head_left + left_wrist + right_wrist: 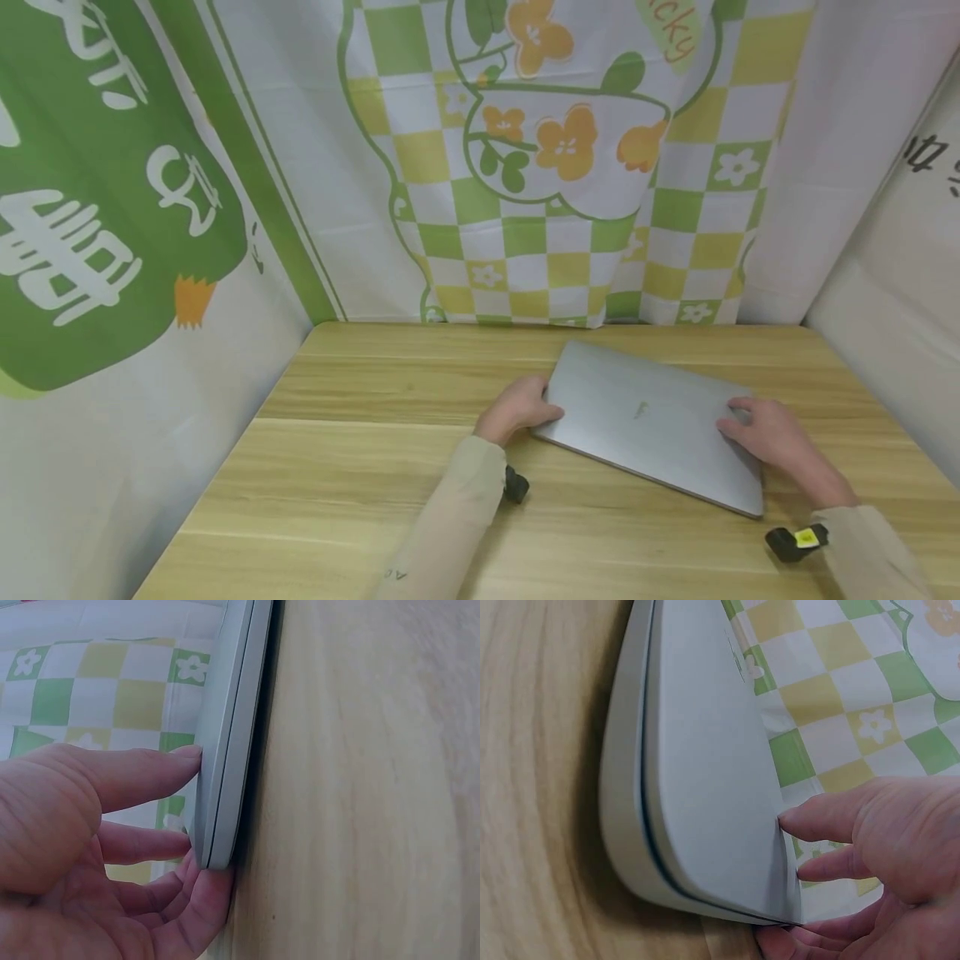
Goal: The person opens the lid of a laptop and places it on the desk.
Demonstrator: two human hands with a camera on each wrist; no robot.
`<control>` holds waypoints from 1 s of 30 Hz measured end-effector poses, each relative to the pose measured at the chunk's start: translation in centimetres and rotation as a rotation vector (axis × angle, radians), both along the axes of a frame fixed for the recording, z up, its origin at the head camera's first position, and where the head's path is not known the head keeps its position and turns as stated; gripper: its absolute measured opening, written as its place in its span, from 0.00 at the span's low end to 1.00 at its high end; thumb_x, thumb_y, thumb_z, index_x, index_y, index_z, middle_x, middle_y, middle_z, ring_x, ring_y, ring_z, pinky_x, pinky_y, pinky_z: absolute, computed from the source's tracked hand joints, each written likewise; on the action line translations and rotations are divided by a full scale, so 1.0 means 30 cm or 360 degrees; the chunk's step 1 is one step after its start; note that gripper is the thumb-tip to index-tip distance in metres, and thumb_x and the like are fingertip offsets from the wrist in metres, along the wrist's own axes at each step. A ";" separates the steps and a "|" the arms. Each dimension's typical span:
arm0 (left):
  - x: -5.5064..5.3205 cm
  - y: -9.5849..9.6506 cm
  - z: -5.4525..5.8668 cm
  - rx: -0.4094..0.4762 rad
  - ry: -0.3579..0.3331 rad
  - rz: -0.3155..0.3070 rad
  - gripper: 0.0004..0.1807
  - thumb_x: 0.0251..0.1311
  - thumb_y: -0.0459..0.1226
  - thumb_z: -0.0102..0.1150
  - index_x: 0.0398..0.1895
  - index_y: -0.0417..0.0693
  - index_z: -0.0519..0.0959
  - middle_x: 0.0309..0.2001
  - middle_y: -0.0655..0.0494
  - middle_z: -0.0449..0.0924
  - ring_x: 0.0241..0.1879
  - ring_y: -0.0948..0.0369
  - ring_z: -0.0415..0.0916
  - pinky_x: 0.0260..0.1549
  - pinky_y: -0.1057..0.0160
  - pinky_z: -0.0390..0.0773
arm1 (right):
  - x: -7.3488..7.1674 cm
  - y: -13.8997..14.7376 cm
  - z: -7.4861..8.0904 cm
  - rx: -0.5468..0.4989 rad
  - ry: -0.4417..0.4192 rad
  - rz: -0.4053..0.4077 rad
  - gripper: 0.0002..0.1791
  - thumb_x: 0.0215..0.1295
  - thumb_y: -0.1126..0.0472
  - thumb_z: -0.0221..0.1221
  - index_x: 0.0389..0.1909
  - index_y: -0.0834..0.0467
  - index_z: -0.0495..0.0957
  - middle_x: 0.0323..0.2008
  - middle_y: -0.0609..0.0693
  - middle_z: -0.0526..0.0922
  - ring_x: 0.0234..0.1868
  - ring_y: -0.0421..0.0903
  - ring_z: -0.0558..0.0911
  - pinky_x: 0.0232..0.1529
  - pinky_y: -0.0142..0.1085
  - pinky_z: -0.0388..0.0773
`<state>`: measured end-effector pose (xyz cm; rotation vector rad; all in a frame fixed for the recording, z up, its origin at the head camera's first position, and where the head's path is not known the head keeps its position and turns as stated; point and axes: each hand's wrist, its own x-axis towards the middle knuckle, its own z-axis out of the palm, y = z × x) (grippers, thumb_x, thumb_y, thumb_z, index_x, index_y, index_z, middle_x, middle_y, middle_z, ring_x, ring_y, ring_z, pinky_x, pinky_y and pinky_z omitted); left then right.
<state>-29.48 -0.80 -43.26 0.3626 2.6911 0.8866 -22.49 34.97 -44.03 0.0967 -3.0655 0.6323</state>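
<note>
A closed silver laptop (645, 425) lies at an angle on the wooden table, a small logo on its lid. My left hand (517, 408) grips its left end. In the left wrist view the thumb of that hand (97, 840) presses the lid, while lower fingers curl under the base. The opposite end is held by my right hand (768, 433). Seen from the right wrist, thumb and index fingertip of this hand (900, 855) touch the lid of the laptop (705, 772), and other fingers reach beneath its edge. A dark shadow gap shows along the laptop's underside.
The wooden table (322, 492) spreads around the laptop. Behind it hangs a curtain (547, 242) with green and yellow checks and flowers. A green and white printed cloth (112, 208) hangs on the left, and a white one (900, 275) on the right.
</note>
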 end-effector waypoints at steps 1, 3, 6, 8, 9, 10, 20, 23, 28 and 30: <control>0.001 -0.003 -0.001 -0.0006 0.0004 0.0000 0.26 0.60 0.44 0.65 0.58 0.38 0.75 0.53 0.44 0.81 0.49 0.53 0.80 0.48 0.56 0.82 | 0.000 -0.003 0.000 0.0003 -0.0001 0.0001 0.29 0.67 0.55 0.58 0.56 0.77 0.71 0.55 0.80 0.73 0.55 0.76 0.73 0.50 0.64 0.75; 0.001 -0.008 -0.004 -0.0009 0.0009 -0.0001 0.26 0.60 0.44 0.66 0.57 0.38 0.76 0.52 0.44 0.81 0.46 0.54 0.80 0.45 0.57 0.82 | 0.002 -0.007 -0.002 0.0000 -0.0007 0.0002 0.29 0.67 0.55 0.58 0.56 0.77 0.71 0.55 0.80 0.72 0.55 0.76 0.73 0.49 0.64 0.75; 0.004 -0.014 -0.008 -0.0003 0.0009 0.0003 0.25 0.59 0.44 0.66 0.56 0.38 0.76 0.51 0.44 0.82 0.42 0.57 0.79 0.42 0.59 0.82 | 0.005 -0.011 -0.007 -0.0007 -0.0013 0.0002 0.29 0.66 0.55 0.58 0.57 0.76 0.71 0.56 0.80 0.72 0.55 0.76 0.73 0.49 0.64 0.75; 0.005 -0.019 -0.008 0.0011 0.0007 0.0008 0.25 0.59 0.43 0.66 0.55 0.37 0.77 0.50 0.44 0.82 0.41 0.57 0.78 0.41 0.59 0.82 | 0.005 -0.012 -0.014 -0.0008 -0.0003 0.0006 0.29 0.66 0.55 0.58 0.57 0.76 0.71 0.56 0.79 0.72 0.55 0.76 0.73 0.49 0.64 0.75; 0.007 -0.022 -0.007 0.0016 0.0011 0.0010 0.25 0.59 0.43 0.67 0.56 0.37 0.77 0.51 0.44 0.82 0.41 0.57 0.78 0.41 0.59 0.82 | 0.004 -0.013 -0.017 -0.0006 0.0000 0.0006 0.29 0.66 0.55 0.58 0.57 0.76 0.71 0.56 0.79 0.72 0.55 0.76 0.73 0.50 0.64 0.75; 0.008 -0.026 -0.006 0.0023 0.0009 0.0014 0.25 0.59 0.43 0.67 0.55 0.37 0.77 0.50 0.44 0.82 0.41 0.58 0.78 0.41 0.59 0.82 | 0.003 -0.015 -0.019 -0.0007 0.0009 0.0008 0.29 0.66 0.55 0.58 0.57 0.76 0.72 0.55 0.79 0.73 0.55 0.75 0.73 0.49 0.64 0.75; 0.016 -0.059 -0.004 0.0067 -0.0005 0.0004 0.23 0.58 0.43 0.67 0.52 0.38 0.78 0.47 0.46 0.82 0.38 0.59 0.76 0.39 0.61 0.80 | 0.000 -0.044 -0.010 0.0007 0.0034 0.0024 0.28 0.66 0.56 0.59 0.55 0.76 0.73 0.54 0.79 0.74 0.54 0.74 0.74 0.49 0.63 0.75; 0.018 -0.067 -0.002 0.0063 -0.0015 -0.0003 0.25 0.58 0.43 0.67 0.54 0.37 0.77 0.49 0.45 0.82 0.40 0.58 0.77 0.41 0.59 0.81 | -0.001 -0.051 -0.011 0.0010 0.0029 0.0028 0.28 0.66 0.56 0.59 0.56 0.76 0.73 0.54 0.79 0.74 0.54 0.73 0.75 0.49 0.62 0.76; 0.023 -0.082 0.000 0.0041 -0.0028 -0.0009 0.26 0.58 0.43 0.68 0.56 0.36 0.76 0.52 0.43 0.81 0.41 0.57 0.77 0.43 0.58 0.81 | -0.006 -0.064 -0.011 0.0000 0.0014 0.0032 0.28 0.66 0.55 0.59 0.56 0.75 0.73 0.55 0.78 0.74 0.54 0.73 0.75 0.48 0.62 0.76; 0.026 -0.089 0.001 0.0037 -0.0021 -0.0018 0.25 0.58 0.43 0.68 0.54 0.36 0.77 0.50 0.44 0.82 0.39 0.58 0.77 0.41 0.59 0.81 | -0.008 -0.069 -0.012 0.0000 0.0015 0.0035 0.28 0.66 0.55 0.59 0.56 0.75 0.73 0.55 0.78 0.74 0.54 0.73 0.75 0.49 0.62 0.76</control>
